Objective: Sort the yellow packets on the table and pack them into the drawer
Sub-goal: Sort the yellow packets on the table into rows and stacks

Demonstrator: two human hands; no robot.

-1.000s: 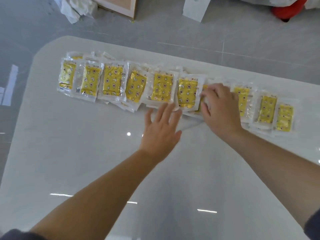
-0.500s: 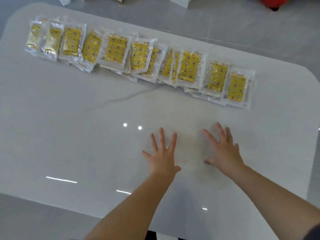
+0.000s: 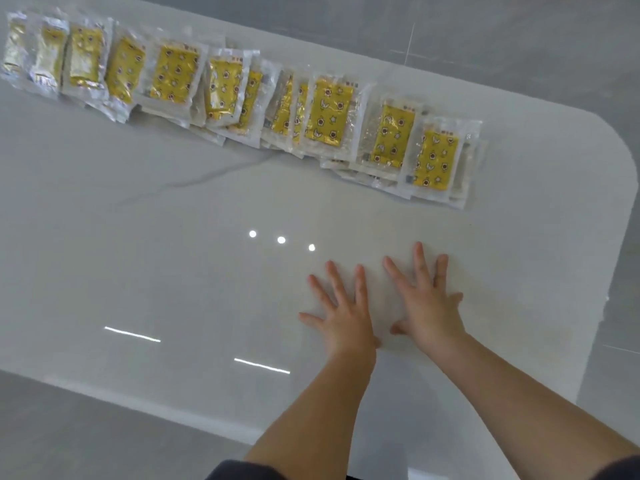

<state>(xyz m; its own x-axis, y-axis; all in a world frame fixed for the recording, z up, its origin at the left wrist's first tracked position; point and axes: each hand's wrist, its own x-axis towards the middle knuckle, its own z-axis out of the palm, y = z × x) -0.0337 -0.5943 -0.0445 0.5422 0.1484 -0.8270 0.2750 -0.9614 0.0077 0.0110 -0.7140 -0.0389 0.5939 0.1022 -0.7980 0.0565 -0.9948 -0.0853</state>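
Several yellow packets (image 3: 329, 110) in clear wrappers lie in an overlapping row along the far side of the white table (image 3: 138, 254), from the far left to the far right, where the last packet (image 3: 435, 159) sits. My left hand (image 3: 341, 311) and my right hand (image 3: 427, 299) rest flat on the table side by side, fingers spread, holding nothing. Both hands are well short of the row, on the near right part of the table. No drawer is in view.
The table's rounded right corner (image 3: 620, 161) and near edge (image 3: 121, 386) border grey floor (image 3: 485, 39). Light reflections dot the glossy tabletop between my hands and the packets.
Both hands pulled back from the packet row toward me and now lie flat and close together on the table. The view shifted, so the row sits farther up and to the left.
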